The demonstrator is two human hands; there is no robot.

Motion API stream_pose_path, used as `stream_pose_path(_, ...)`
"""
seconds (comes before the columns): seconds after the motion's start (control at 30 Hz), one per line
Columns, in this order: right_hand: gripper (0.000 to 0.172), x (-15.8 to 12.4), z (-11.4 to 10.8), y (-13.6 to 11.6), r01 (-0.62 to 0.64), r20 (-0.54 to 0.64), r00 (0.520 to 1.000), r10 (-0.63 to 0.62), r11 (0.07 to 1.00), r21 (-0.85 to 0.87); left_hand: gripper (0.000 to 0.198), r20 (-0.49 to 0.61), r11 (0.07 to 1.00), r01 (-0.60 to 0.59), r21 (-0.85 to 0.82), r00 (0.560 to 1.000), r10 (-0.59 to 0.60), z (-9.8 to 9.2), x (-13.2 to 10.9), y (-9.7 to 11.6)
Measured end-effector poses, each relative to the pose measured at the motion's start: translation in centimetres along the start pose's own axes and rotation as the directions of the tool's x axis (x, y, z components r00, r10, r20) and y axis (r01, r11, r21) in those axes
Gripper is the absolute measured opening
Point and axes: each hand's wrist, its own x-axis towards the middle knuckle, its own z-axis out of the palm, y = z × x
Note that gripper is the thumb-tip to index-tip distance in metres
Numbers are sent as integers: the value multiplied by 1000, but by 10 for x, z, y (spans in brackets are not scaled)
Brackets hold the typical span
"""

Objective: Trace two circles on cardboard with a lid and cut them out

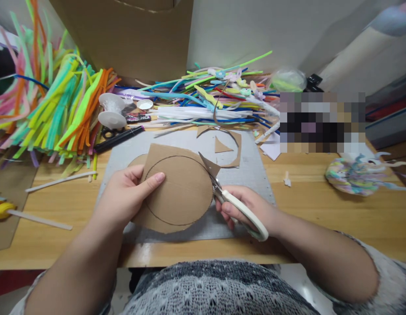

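Observation:
My left hand grips a piece of brown cardboard by its left side, thumb on top. A dark circle is drawn on the cardboard, and its right and lower edges are cut close to that line. White-handled scissors are in my right hand. Their blades are apart at the upper right of the circle, with the cardboard between them. Another rounded cardboard piece shows partly behind the left hand. Cardboard offcuts lie on the grey mat beyond the scissors.
Bundles of coloured pipe cleaners fill the back left, and more lie along the back. A spool and black marker stand near the mat. A pastel fuzzy item lies right. Wooden sticks are left.

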Motion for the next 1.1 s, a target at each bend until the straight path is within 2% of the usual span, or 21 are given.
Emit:
stream_pose_path(0.27, 42, -1, 0, -1, 7, -24, 1000, -9, 997, -78, 31, 8, 1000, -5, 5, 1000, 5, -1, 1, -3)
stream_pose_path(0.43, 48, -3, 1, 0, 19, -3, 1000, -19, 999, -28, 30, 28, 1000, 7, -14, 1000, -7, 1, 0, -2)
stream_pose_path(0.63, 52, -3, 1, 2, 18, 4, 1000, -18, 998, -57, 29, 34, 1000, 11, -12, 999, -11, 1, 0, -1)
stream_pose_path(0.87, 49, -4, -2, 4, 46, 22, 999, -46, 999, -28, 29, 33, 1000, 19, -13, 999, -18, -1, -1, -2)
stream_pose_path(1.1, 48, -4, 0, 1, 7, 20, 1000, -7, 1000, -7, 31, 63, 999, 28, -22, 998, -27, -3, 1, -2)
